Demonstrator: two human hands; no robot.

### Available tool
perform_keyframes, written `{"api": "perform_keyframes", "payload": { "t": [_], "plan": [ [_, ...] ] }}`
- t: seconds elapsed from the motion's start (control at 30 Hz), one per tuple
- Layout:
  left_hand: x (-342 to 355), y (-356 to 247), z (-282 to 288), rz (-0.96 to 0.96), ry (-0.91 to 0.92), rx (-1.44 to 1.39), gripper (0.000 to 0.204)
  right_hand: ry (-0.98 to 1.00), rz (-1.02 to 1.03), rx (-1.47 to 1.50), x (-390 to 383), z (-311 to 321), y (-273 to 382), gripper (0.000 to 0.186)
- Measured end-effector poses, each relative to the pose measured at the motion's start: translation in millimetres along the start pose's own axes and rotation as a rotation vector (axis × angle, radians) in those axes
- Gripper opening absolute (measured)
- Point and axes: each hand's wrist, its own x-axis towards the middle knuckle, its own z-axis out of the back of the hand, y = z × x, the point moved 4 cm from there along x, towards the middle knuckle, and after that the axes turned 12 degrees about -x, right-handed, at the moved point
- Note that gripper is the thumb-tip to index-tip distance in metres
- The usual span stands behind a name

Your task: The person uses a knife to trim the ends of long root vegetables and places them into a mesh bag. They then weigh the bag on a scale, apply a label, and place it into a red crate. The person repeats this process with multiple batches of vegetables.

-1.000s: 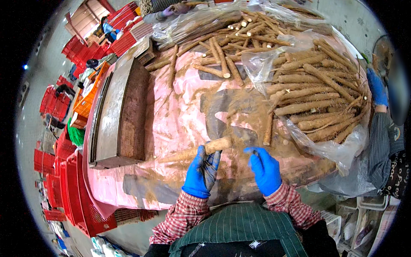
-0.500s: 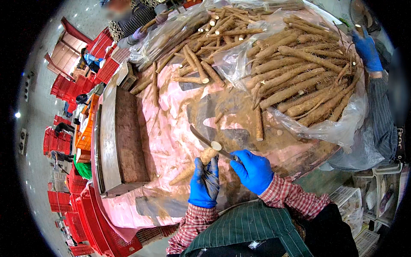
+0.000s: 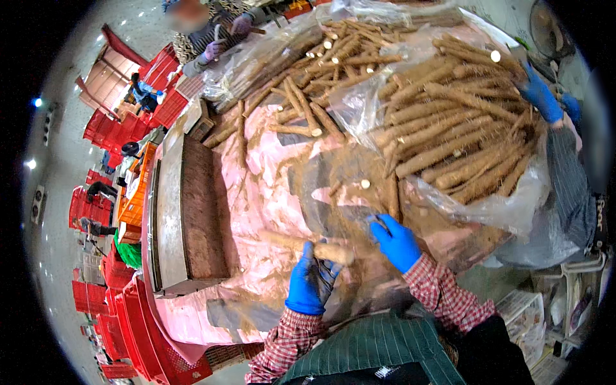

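My left hand [image 3: 309, 282], in a blue glove with a dirt-darkened palm, is closed around a long yam [image 3: 333, 253]. The yam lies nearly level, with its thick end to the right and its thin end blurred to the left. To the right, my right hand [image 3: 394, 240], also blue-gloved, is closed and raised over the table. It had the knife a moment ago; the blade is smeared now and hard to make out. Beyond the hands is a small pale cut slice [image 3: 365, 184].
A big heap of hairy yams [image 3: 449, 122] in clear plastic is at the far right, with cut-ended yams [image 3: 314, 109] behind. A metal trough [image 3: 186, 218] stands left on the pink sheet [image 3: 256, 205]. Co-workers' gloved hands [image 3: 542, 95] [image 3: 215, 49] are across the table.
The knife has come away from the yam's cut end, and my right hand has moved right. The yam has turned from slanted to nearly level. A pale slice now shows beyond the hands.
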Motion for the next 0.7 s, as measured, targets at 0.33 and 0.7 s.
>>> {"api": "perform_keyframes", "payload": {
  "t": [0.33,0.7],
  "plan": [
    [170,-131,28,-0.277,-0.296,1.063,0.028,-0.189,0.059,-0.39,-8,31,-22,0.031],
    [235,-11,-125,-0.816,0.634,1.856,0.024,-0.151,-0.005,-0.295,-7,37,-13,0.032]
  ]
}}
